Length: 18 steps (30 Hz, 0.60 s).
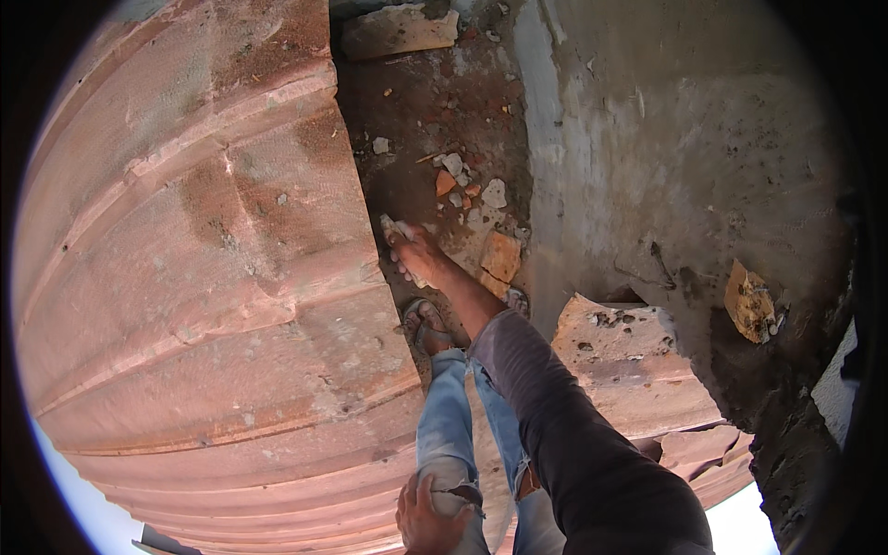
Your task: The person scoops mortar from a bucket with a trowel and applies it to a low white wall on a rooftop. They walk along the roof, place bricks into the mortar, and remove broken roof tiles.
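My right hand (422, 255) reaches out ahead of my legs, low over the ground strip beside the reddish sheet's edge. Its fingers are closed round a long pale, dirt-coated piece (389, 225), whose kind I cannot make out; one end shows past the fingers. Bent over my jeans at the knee (455, 474), my left hand (431, 520) lies with its fingers spread and holds nothing. The ribbed reddish sheet (277, 213) runs along the left of my right hand. Just right of that hand lies an orange-brown broken brick (500, 256).
Grey and orange rubble (453, 176) is scattered on the dirt ahead. A flat pale slab (400, 30) lies at the far end. A smeared grey wall (666, 157) rises on the right. Another brick piece (750, 302) and a broken reddish sheet (638, 361) are at right.
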Motion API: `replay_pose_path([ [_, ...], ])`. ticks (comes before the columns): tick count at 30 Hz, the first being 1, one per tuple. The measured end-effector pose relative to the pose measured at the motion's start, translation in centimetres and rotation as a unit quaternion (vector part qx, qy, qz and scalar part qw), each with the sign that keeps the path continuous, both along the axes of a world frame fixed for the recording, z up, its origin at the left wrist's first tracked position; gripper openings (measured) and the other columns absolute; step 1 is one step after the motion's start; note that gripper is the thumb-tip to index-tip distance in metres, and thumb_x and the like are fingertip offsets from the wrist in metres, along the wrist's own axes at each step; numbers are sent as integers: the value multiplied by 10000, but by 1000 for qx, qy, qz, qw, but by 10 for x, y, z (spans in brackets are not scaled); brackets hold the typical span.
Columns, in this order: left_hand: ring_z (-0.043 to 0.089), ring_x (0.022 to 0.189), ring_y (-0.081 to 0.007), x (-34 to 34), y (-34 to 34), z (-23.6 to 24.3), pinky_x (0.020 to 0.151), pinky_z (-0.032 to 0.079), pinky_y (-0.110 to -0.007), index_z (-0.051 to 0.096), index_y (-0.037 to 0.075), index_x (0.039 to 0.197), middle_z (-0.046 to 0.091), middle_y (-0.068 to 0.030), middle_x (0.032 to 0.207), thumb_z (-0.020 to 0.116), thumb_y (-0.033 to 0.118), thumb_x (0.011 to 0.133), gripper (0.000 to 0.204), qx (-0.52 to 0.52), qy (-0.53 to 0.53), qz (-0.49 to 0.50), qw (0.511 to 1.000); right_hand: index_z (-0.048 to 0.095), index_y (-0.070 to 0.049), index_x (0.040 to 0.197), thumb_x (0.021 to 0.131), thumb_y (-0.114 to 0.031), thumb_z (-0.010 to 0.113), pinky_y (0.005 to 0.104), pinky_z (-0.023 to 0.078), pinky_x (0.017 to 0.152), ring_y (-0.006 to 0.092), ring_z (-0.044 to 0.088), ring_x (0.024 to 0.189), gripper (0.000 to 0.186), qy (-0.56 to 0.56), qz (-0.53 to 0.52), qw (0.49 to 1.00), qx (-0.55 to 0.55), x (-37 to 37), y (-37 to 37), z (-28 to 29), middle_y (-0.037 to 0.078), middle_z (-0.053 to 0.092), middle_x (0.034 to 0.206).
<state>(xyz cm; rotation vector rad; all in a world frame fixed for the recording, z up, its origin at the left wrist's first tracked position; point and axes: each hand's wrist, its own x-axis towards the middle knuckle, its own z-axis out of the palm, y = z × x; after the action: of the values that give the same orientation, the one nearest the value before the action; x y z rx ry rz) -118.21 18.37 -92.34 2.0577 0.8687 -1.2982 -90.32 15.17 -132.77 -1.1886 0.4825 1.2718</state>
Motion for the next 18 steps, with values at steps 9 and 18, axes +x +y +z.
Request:
replay_pose_path([
  [9,414,1470,-396,10,7,-1,1209,374,-497,513,69,1481,484,-190,1568,920,360,731,901,-10,29,-8,999,557,-107,1115,1087,-330,575,341,441,460,130,508,524,226,-154,-209,943,-207,-51,-11,10,13,547,741],
  [18,399,1481,-404,20,6,3,1225,347,-505,508,66,1489,481,-195,1571,918,330,734,898,-6,33,4,999,606,37,1230,1071,-377,576,533,512,921,442,690,1073,444,-323,4,920,-220,80,61,-40,267,713,1114],
])
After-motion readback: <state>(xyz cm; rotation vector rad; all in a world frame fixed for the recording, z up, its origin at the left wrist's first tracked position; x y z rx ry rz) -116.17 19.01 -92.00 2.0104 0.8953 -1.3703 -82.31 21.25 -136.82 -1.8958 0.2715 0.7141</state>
